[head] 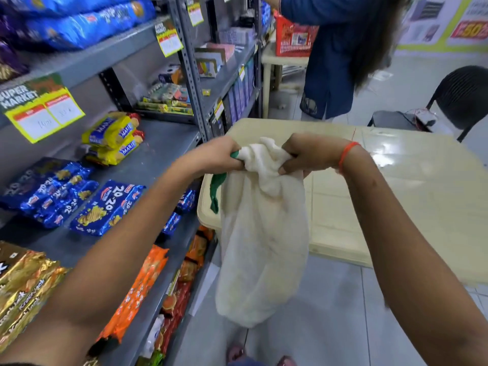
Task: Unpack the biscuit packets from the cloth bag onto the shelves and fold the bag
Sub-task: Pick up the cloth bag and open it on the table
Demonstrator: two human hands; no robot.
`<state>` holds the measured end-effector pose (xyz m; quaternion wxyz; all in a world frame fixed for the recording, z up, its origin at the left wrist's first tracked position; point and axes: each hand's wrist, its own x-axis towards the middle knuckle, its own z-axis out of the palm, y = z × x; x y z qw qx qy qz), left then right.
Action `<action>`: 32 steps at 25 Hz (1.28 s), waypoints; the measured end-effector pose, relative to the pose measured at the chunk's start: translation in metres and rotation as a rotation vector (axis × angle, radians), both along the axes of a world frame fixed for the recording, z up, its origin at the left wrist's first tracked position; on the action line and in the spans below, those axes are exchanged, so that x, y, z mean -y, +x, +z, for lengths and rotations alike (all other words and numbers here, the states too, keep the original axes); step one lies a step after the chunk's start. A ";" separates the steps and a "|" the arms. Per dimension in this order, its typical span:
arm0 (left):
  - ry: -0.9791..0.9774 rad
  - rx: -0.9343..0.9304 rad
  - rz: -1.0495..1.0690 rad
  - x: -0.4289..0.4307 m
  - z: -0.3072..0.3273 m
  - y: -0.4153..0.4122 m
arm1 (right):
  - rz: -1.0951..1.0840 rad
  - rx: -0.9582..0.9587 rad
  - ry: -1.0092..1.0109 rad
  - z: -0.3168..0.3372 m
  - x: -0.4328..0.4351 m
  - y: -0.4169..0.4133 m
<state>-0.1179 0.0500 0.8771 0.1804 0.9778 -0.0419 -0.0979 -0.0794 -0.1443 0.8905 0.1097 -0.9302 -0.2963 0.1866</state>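
A cream cloth bag (261,241) with a green handle hangs limp in front of me, over the near left corner of a beige table (396,186). My left hand (219,157) grips the bag's bunched top at the green handle. My right hand (306,154) grips the same bunched top from the right. On the grey shelf (163,154) to my left lie blue 20-20 biscuit packets (105,207), yellow Marie packets (113,136), gold packets (23,283) and orange packets (137,289). What is inside the bag is hidden.
A person in blue (340,48) stands beyond the table at a red basket (293,38). A black chair (454,101) stands at the far right. Grey shelf uprights (192,83) rise left of the table. Pale tiled floor (330,326) lies below the bag.
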 end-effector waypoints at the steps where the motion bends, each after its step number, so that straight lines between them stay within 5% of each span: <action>1: -0.037 0.041 0.022 -0.002 0.010 0.005 | 0.004 0.046 0.014 0.007 -0.002 0.005; 12: -0.201 0.229 0.093 -0.012 0.042 0.082 | -0.151 0.350 0.254 0.015 -0.035 0.104; 18: -0.054 0.348 0.064 -0.014 0.038 0.136 | -0.335 0.328 0.365 0.000 -0.053 0.169; 27: -0.110 0.184 0.195 0.020 -0.162 0.170 | -0.645 0.104 0.432 -0.157 -0.061 0.222; 32: 0.090 -0.007 0.168 0.023 -0.238 0.155 | -0.738 -0.048 0.340 -0.243 -0.042 0.218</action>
